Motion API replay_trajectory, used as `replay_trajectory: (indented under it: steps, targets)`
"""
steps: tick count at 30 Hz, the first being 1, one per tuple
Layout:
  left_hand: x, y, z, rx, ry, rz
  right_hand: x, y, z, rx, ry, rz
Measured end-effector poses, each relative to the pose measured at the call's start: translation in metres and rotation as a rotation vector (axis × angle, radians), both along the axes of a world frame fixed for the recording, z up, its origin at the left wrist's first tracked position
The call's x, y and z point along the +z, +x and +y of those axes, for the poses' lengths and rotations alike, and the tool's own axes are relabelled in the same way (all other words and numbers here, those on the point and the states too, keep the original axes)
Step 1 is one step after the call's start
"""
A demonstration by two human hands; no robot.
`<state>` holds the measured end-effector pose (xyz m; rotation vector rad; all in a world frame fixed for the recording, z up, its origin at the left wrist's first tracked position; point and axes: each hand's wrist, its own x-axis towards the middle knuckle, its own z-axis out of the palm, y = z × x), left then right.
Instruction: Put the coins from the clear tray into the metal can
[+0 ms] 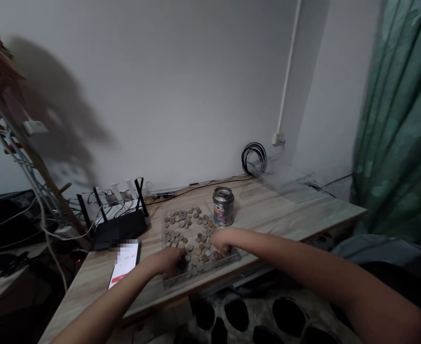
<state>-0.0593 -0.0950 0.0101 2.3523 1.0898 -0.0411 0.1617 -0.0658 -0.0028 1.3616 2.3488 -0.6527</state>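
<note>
Coins lie spread in the clear tray, a tin beside its right edge. I have left hand and right hand curled near its front corners; whether either grips coins I cannot tell. Coin-gathering seems underway; the next move calls for fingertip pinching.

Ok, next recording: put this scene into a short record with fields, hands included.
Surface: wood-grain table against a wall
Container: clear shallow tray
Contents: many loose coins, spread out
Left hand: at the tray's near left, fingers down; any grip on a coin is hidden
Right hand: at the tray's right side, fingers curled down; grip unclear
Tin: upright, beyond the right hand
Left side: phone, screen lit; black router behind it
Back: coiled black cable
</note>
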Motion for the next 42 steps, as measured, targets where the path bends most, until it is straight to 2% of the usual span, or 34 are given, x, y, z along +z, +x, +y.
replay_trajectory:
  steps: [4,10,15,18,22,24,27,29,32,35,37,39,40,42]
  targets:
    - [0.005,0.0,-0.003,-0.103,0.038,0.128,0.011,0.009,-0.004,-0.047,-0.193,-0.08]
    - [0.004,0.003,0.01,-0.221,-0.164,0.192,0.021,0.014,-0.008,-0.111,-0.275,0.012]
    - [0.005,0.008,0.018,-0.186,-0.413,0.293,0.016,0.012,-0.002,-0.127,-0.324,0.12]
    - [0.001,0.007,0.02,-0.157,-0.419,0.219,0.013,0.011,0.003,-0.126,-0.316,0.176]
    - [-0.007,0.002,0.021,-0.051,-0.509,0.111,0.012,0.012,0.008,-0.145,-0.263,0.273]
    - [-0.01,0.002,0.022,0.019,-0.574,-0.008,0.016,0.012,0.01,-0.178,-0.215,0.386]
    - [-0.009,0.009,0.026,0.203,-0.68,-0.367,0.027,0.008,0.013,-0.269,-0.159,0.593]
    - [-0.009,0.02,0.033,0.403,-0.778,-0.657,0.036,0.001,0.016,-0.32,-0.124,0.724]
    - [-0.01,0.039,0.047,0.718,-0.994,-0.986,0.044,-0.017,0.023,-0.333,-0.044,0.849]
    - [-0.011,0.051,0.06,0.727,-1.141,-1.014,0.047,-0.032,0.029,-0.281,0.091,0.834]
    - [-0.009,0.052,0.066,0.702,-1.231,-1.046,0.047,-0.033,0.031,-0.262,0.312,0.772]
    - [-0.003,0.048,0.072,0.732,-1.281,-1.201,0.045,-0.027,0.031,-0.266,0.542,0.621]
    - [0.001,0.045,0.075,0.764,-1.29,-1.314,0.042,-0.022,0.029,-0.269,0.599,0.531]
    - [0.01,0.039,0.083,0.82,-1.264,-1.526,0.032,-0.013,0.024,-0.231,0.561,0.358]
